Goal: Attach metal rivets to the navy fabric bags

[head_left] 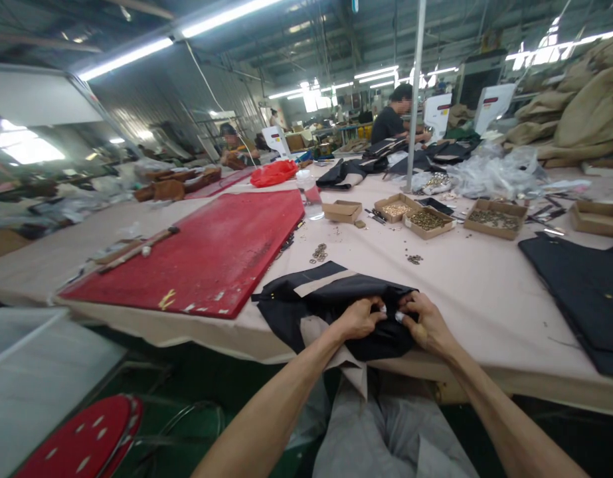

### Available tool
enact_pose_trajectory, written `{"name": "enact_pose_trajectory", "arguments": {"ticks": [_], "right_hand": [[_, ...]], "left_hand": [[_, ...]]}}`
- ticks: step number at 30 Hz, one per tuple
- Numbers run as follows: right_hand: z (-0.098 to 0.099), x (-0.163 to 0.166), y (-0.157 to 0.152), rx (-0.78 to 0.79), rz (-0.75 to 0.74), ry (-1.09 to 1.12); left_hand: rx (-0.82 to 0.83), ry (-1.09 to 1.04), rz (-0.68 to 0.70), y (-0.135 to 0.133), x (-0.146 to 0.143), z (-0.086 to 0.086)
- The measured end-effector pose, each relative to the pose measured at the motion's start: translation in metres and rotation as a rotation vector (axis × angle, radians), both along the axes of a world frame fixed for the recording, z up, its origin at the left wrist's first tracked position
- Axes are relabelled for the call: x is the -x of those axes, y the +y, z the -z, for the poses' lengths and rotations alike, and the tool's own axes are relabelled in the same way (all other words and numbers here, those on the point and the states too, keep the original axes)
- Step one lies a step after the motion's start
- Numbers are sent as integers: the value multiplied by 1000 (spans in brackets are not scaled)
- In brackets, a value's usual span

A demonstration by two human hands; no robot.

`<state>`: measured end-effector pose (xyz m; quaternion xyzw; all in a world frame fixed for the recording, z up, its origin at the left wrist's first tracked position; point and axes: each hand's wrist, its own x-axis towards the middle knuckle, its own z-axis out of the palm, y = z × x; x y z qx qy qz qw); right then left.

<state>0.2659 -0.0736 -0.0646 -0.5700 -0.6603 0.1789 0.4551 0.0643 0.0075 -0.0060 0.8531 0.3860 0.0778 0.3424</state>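
Both hands were down at the near edge of the long pale-pink cloth-covered worktable [485,292], right in front of the seated person. Left hand [360,318] was closed, pinching a fold of the black fabric garment piece [336,299]; right hand [426,322] was closed too, fingers curled into the same fold, thumbs nearly touching. Looked like the grip bunched the cloth so one small spot sat taut btwn the fingertips; something tiny and pale showed there, too small to tell what. Garment draped partly over the near edge, w/ a tan lining flap hanging off it. Small loose metal rings [319,253] lay just beyond the garment, prob. kept within reach. Big red flat board [206,255] sat to the left, along that edge. Open cardboard trays of brass-coloured hardware [428,221] were farther back, mid-table. More black fabric pieces [580,292] lay stacked at the right edge. Other workers sat at the far end.
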Motion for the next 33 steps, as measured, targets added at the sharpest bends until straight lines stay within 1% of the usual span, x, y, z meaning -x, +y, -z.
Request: {"name": "enact_pose_trajectory", "arguments": {"ticks": [4,10,16,20,22,24,26,28,30,33], "right_hand": [[5,2,7,75,54,-37],[4,5,23,271,137,-100],[-3,7,34,428,108,-98],[-12,11,41,554,140,-102],[-20,16,43,605,137,-99],[-28,21,44,647,139,-81],[-33,25,44,681,130,-42],[-33,27,43,700,100,2],[-31,27,42,715,64,14],[-27,28,45,740,92,-2]], "left_hand": [[52,-10,-46,10,-5,2],[122,127,-133,25,-21,2],[124,222,-135,32,-34,-3],[75,301,-93,33,-38,-11],[87,307,-62,31,-33,-17],[117,290,-64,29,-25,-20],[138,272,-73,31,-17,-17],[142,249,-54,34,-12,-9],[151,224,-12,38,-10,1],[193,228,-12,43,-11,9]]}}
